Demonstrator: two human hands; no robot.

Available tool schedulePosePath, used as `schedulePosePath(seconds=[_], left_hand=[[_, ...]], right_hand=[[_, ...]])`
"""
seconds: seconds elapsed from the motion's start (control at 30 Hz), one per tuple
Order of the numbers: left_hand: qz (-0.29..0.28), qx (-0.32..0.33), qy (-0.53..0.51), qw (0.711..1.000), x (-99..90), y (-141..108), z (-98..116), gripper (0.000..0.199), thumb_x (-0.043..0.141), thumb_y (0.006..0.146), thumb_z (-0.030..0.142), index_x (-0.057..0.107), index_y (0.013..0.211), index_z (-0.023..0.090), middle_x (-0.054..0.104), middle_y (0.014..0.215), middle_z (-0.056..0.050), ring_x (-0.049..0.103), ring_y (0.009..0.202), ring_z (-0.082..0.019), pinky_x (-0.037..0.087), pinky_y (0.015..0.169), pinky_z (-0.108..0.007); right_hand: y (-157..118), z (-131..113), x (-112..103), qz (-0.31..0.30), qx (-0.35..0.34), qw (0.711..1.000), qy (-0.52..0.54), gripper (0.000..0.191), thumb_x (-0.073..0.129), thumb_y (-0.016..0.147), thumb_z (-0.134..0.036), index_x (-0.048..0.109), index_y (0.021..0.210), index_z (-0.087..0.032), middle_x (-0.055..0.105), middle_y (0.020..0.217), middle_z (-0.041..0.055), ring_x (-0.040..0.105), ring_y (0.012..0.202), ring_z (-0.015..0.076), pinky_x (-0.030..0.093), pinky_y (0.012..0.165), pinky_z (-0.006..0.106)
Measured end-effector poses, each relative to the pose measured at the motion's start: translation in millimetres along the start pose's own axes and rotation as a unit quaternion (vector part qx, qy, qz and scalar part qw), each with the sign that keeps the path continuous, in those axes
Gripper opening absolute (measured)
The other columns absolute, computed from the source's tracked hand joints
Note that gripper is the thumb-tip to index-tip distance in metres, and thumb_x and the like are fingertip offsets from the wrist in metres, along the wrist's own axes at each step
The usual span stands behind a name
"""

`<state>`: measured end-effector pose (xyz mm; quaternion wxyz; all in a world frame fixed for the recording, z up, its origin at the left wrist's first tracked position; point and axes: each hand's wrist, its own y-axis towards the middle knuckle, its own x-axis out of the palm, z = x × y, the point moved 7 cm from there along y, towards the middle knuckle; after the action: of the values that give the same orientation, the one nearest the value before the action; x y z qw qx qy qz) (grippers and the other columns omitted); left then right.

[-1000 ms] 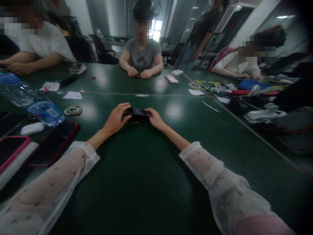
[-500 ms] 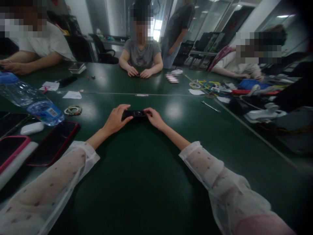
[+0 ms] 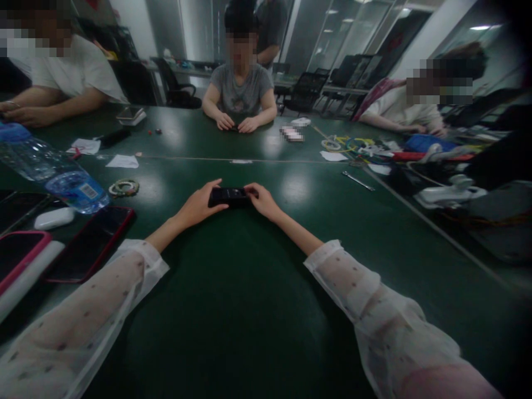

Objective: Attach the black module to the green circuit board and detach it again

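Observation:
A small black device (image 3: 229, 195) with a dark screen lies on the green table (image 3: 241, 288), ahead of me between my hands. My left hand (image 3: 200, 205) grips its left end, the thumb along the near side and the fingers at the far side. At the right end, my right hand (image 3: 262, 200) holds it with bent fingers and thumb pressed together. Left of my left hand is a beaded bracelet (image 3: 123, 188).
A water bottle (image 3: 68, 180), a red-edged phone (image 3: 91, 244), a pink-edged phone (image 3: 19, 252) and a white case (image 3: 55, 218) are at left. A wrench (image 3: 358, 180), cables (image 3: 344, 144) and a white tool (image 3: 451, 191) lie right. Several people are around the table.
The fingers of my left hand have shifted slightly on the device, showing more of its left end. The standing person in the background has moved left, behind the seated person opposite.

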<state>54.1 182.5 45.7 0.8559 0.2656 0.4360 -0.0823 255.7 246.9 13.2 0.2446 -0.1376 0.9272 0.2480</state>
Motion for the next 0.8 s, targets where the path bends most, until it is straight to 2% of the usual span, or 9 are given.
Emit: schedulePosePath(seconds=[0.23,0.33,0.47,0.57,0.67,0.73,0.8], left_hand=[[-0.01,0.008,0.007,1.0,1.1,-0.6,0.5,0.07,0.063,0.088,0.057,0.041,0.144,0.021,0.054,0.141,-0.014,0.055,0.127,-0.032,0.046,0.105,-0.049],[-0.008,0.006,0.005,1.0,1.3,-0.1,-0.2,0.066,0.064,0.088,0.056,0.044,0.14,0.021,0.056,0.138,-0.014,0.057,0.125,-0.031,0.047,0.104,-0.048],[-0.01,0.004,-0.004,1.0,1.8,0.6,-0.4,0.062,0.064,0.088,0.054,0.046,0.138,0.021,0.057,0.136,-0.013,0.058,0.122,-0.031,0.047,0.102,-0.049],[-0.012,0.007,-0.007,1.0,1.4,0.6,1.0,0.06,0.064,0.088,0.052,0.046,0.137,0.022,0.057,0.136,-0.012,0.058,0.123,-0.031,0.047,0.103,-0.049],[-0.013,0.005,-0.008,1.0,0.9,0.3,1.4,0.06,0.064,0.088,0.052,0.046,0.137,0.022,0.057,0.135,-0.012,0.058,0.122,-0.03,0.048,0.101,-0.048],[-0.012,0.003,-0.009,1.0,0.7,0.1,0.9,0.06,0.064,0.088,0.052,0.046,0.137,0.022,0.058,0.134,-0.012,0.059,0.12,-0.03,0.048,0.1,-0.047],[-0.012,0.002,-0.011,1.0,1.0,0.1,0.3,0.059,0.064,0.088,0.051,0.046,0.137,0.022,0.058,0.134,-0.011,0.059,0.12,-0.03,0.048,0.1,-0.047]], right_hand=[[0.5,-4.7,-2.8,0.017,0.0,1.0,0.018,0.022,0.047,0.092,-0.014,0.063,0.104,-0.021,0.067,0.1,0.0054,0.064,0.097,0.0202,0.05,0.094,0.043],[-2.6,-13.7,-9.5,0.05,-0.001,0.998,0.035,0.023,0.045,0.099,-0.03,0.06,0.113,-0.02,0.067,0.096,0.006,0.065,0.096,0.0211,0.05,0.095,0.043],[-10.4,-38.2,-15.3,0.07,-0.038,0.997,0.007,0.042,0.04,0.101,-0.052,0.054,0.128,-0.025,0.064,0.115,0.009,0.06,0.111,0.0241,0.049,0.099,0.045],[-14.6,-53.1,-9.0,0.037,-0.086,0.995,-0.046,0.053,0.043,0.098,-0.058,0.044,0.142,-0.029,0.058,0.129,0.01,0.054,0.121,0.0274,0.046,0.104,0.051],[-16.0,-53.7,5.3,-0.024,-0.122,0.987,-0.102,0.072,0.052,0.092,-0.062,0.03,0.152,-0.028,0.053,0.139,0.0133,0.048,0.128,0.0329,0.042,0.108,0.059],[-16.1,-49.0,14.9,-0.065,-0.136,0.979,-0.135,0.079,0.057,0.089,-0.062,0.028,0.152,-0.024,0.051,0.142,0.0162,0.046,0.13,0.0356,0.041,0.108,0.062],[-15.9,-44.5,20.2,-0.086,-0.139,0.973,-0.16,0.077,0.06,0.089,-0.058,0.032,0.15,-0.021,0.052,0.141,0.0179,0.047,0.128,0.0362,0.042,0.107,0.063]])
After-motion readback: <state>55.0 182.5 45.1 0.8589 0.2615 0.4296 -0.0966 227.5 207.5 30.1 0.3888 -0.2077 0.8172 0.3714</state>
